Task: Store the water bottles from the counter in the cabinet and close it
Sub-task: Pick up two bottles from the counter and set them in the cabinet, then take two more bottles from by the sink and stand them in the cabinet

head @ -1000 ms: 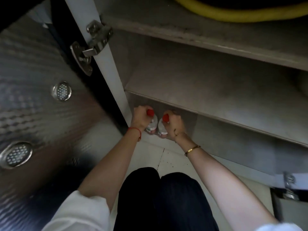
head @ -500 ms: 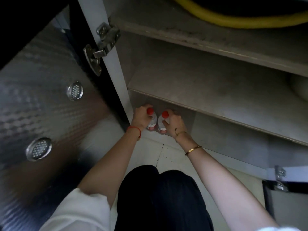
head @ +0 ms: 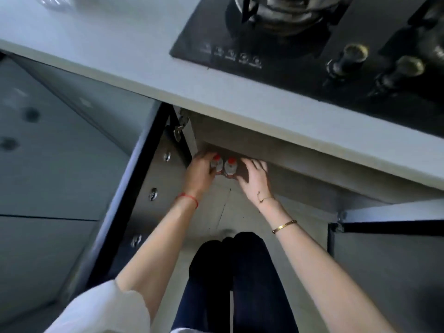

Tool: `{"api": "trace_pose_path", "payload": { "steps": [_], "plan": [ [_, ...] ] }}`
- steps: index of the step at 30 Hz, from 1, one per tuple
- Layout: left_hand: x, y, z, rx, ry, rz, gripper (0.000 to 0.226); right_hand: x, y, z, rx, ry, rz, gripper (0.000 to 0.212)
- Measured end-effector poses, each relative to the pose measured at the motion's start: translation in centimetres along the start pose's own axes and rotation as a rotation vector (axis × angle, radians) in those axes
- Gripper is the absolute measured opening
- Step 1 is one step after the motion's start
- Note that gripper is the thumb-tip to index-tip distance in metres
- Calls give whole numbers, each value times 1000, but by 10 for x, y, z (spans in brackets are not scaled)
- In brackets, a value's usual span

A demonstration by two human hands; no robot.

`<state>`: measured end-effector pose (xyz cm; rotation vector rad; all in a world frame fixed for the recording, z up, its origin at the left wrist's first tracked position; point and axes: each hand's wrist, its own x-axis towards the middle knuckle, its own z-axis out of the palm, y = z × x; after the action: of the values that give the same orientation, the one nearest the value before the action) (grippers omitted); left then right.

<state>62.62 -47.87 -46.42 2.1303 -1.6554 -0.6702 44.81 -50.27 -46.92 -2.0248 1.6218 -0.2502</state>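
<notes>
Two small water bottles with red caps stand side by side at the front left corner of the open cabinet's bottom, the left bottle (head: pixel 215 164) and the right bottle (head: pixel 230 166). My left hand (head: pixel 200 173) is curled around the left bottle. My right hand (head: pixel 254 181) is just right of the right bottle, fingers spread and off it. The cabinet's left door (head: pixel 153 188) swings wide open toward me; the right door (head: pixel 389 236) is open too. The inside of the cabinet is mostly hidden under the counter edge.
A pale counter (head: pixel 144 68) runs above the cabinet, with a black gas hob (head: pixel 276 51) and its two knobs (head: pixel 374 66) on it. My dark-trousered knees (head: pixel 233 272) are on the tiled floor in front of the opening.
The view has risen and pulled back, so the counter and hob now show. My right hand has let go of its bottle and opened. The left hand still holds its bottle.
</notes>
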Motion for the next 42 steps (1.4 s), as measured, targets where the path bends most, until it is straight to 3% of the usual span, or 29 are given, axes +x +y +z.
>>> {"api": "trace_pose_path", "payload": {
  "steps": [8,17,27,42],
  "plan": [
    [-136,95,-170,38,104,93,44,-115,-90,-151,-1,69,-69,51],
    [-263,128,-297,72,235,90,43,-225,-158,-248,25,147,-172,51],
    [-364,135,-334,78,434,-38,45,-280,-185,-276,56,159,-373,49],
    [-513,144,-333,46,808,-483,47,-309,-251,-262,119,-104,-850,51]
  ]
}}
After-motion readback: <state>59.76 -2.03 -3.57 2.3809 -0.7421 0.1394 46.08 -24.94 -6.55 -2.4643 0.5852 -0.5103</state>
